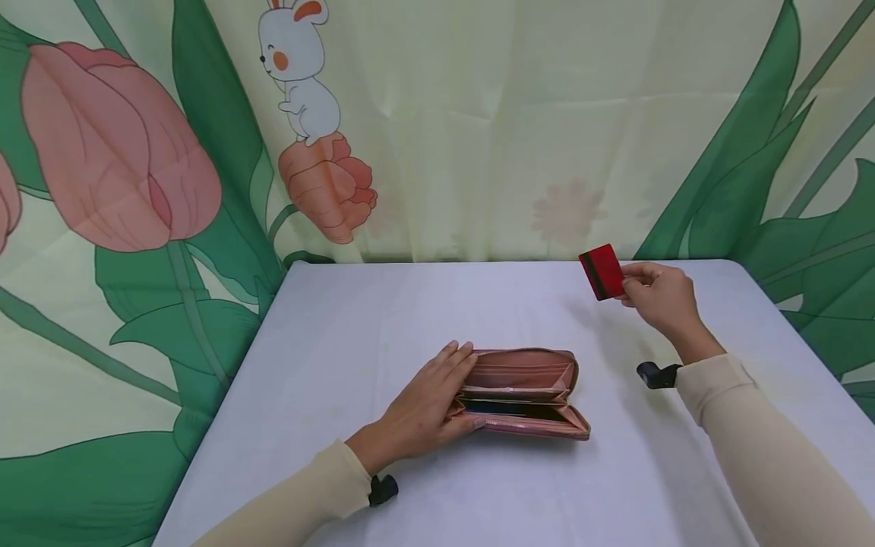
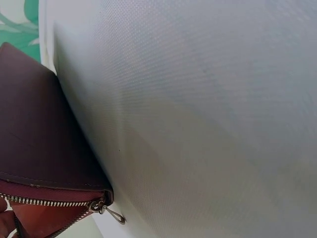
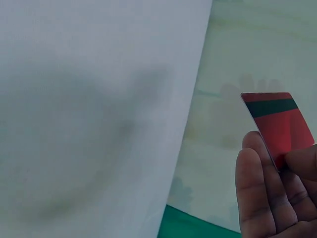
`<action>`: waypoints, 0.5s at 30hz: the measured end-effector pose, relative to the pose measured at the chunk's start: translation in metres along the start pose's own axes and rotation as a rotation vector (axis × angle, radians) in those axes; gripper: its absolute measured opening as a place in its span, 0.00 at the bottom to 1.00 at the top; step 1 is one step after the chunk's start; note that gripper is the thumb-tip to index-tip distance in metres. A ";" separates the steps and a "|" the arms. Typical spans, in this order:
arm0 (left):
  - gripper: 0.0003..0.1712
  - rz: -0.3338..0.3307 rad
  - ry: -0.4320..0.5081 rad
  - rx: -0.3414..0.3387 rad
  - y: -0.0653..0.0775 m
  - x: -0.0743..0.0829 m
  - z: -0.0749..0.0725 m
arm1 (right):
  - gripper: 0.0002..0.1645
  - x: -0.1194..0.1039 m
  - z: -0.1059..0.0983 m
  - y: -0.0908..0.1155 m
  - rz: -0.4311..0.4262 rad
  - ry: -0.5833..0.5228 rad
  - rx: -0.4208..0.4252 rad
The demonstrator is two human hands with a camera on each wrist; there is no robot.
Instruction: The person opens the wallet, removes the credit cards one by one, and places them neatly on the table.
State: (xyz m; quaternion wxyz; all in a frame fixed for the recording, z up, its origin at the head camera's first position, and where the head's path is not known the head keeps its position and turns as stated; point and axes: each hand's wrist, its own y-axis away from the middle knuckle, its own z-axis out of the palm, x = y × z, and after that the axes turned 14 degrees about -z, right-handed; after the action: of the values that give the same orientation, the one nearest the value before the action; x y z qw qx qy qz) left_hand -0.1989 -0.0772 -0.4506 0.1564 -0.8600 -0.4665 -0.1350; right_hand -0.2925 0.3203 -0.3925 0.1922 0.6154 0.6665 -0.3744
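Observation:
A pink zip-around wallet lies spread apart on the table, its inner pockets showing. Across its left end, my left hand holds it, with the fingers at the far side and the thumb along the near edge. In the left wrist view the wallet's dark outer side and metal zipper pull show, with fingertips at the zipper opening. Up at the far right, my right hand pinches a red card with a dark stripe. The thumb presses on the card's face in the right wrist view.
A white cloth covers the table. Behind its far edge hangs a curtain printed with tulips, leaves and a rabbit on a carrot. A black wrist camera is strapped at the right cuff, and another at the left.

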 end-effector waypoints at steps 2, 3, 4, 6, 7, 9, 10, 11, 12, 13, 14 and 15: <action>0.51 -0.009 0.007 -0.004 0.000 0.000 0.001 | 0.26 0.006 0.000 -0.002 0.040 -0.027 -0.011; 0.51 -0.014 0.011 -0.006 0.001 0.000 0.001 | 0.26 0.009 0.001 -0.003 0.060 -0.043 -0.018; 0.51 -0.017 0.017 -0.009 0.002 0.000 0.001 | 0.26 0.013 0.001 -0.003 0.077 -0.055 -0.026; 0.52 -0.022 0.025 -0.014 0.003 0.000 0.002 | 0.26 0.019 0.003 -0.003 0.106 -0.070 -0.036; 0.52 -0.023 0.028 -0.016 0.004 0.000 0.002 | 0.26 0.022 0.004 -0.003 0.122 -0.073 -0.042; 0.52 -0.018 0.030 -0.015 0.005 -0.001 0.003 | 0.26 0.028 0.006 -0.004 0.151 -0.079 -0.048; 0.51 -0.011 0.028 -0.010 0.005 -0.001 0.003 | 0.26 0.030 0.006 -0.005 0.166 -0.080 -0.048; 0.51 -0.005 0.025 -0.005 0.005 -0.001 0.003 | 0.26 0.032 0.006 -0.006 0.183 -0.084 -0.049; 0.51 0.000 0.023 -0.001 0.005 -0.002 0.002 | 0.26 0.034 0.006 -0.007 0.199 -0.088 -0.052; 0.51 0.008 0.021 0.007 0.005 -0.002 0.002 | 0.26 0.036 0.006 -0.008 0.212 -0.092 -0.055; 0.51 0.014 0.020 0.014 0.004 -0.002 0.002 | 0.26 0.037 0.006 -0.009 0.224 -0.096 -0.058; 0.51 0.019 0.018 0.021 0.004 -0.002 0.001 | 0.26 0.039 0.005 -0.011 0.233 -0.098 -0.059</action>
State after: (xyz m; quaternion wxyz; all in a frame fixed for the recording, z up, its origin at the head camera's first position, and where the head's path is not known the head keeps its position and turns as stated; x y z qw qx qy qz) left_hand -0.1967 -0.0800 -0.4528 0.1709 -0.8615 -0.4583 -0.1365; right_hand -0.3105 0.3432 -0.4210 0.2849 0.6636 0.5910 -0.3594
